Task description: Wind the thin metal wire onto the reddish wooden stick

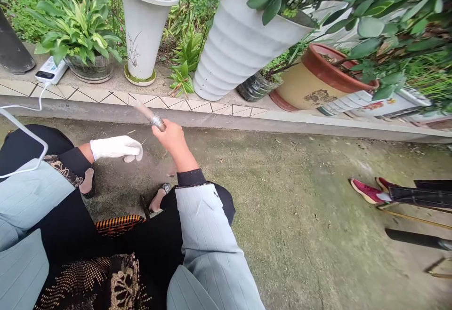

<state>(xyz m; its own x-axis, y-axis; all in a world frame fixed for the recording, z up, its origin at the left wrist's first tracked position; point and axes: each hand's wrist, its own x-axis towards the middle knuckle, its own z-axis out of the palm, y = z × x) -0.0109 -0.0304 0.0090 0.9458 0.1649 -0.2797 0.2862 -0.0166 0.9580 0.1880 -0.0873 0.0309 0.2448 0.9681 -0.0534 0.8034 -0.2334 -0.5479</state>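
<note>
The tall white pot [144, 35] contains soil and sparse growth; the low pot [92, 71] holds a leafy plant. The right hand [172, 138] grasps a rod [151, 116], blurred and pale at its far end, silvery-wrapped near the grip. The gloved left hand [116, 148] is curled nearby; whether it holds anything cannot be told.

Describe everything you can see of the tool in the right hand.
The tool has a brownish grip end and a silvery band, seemingly wound wire or tape. Its paler far end is blurred, its shape and material unclear. The bare right hand holds it slanting up-left in the picture; whether the tip touches the tiled ledge can't be told.
</note>
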